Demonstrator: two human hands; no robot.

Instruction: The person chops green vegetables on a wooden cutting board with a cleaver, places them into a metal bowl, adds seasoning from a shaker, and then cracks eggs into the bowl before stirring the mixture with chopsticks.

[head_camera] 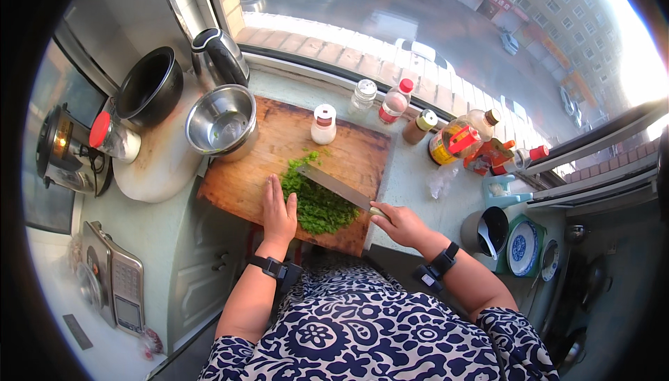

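My right hand grips the pale handle of a cleaver. Its broad metal blade points up and left across a heap of finely chopped green herbs. Flat along the heap's left side lies my left hand, fingers together and pointing away, thumb slightly apart, holding nothing. Beneath everything is a worn wooden cutting board, darkened at its edges. A white-filled shaker jar stands on the board beyond the herbs. At the board's far left corner, a steel bowl has a few green bits inside.
Left stand an electric kettle, a black pot and a red-lidded jar. Along the window are a glass jar, a red-capped bottle and an oil jug. Right are a dark container with a spoon and plates.
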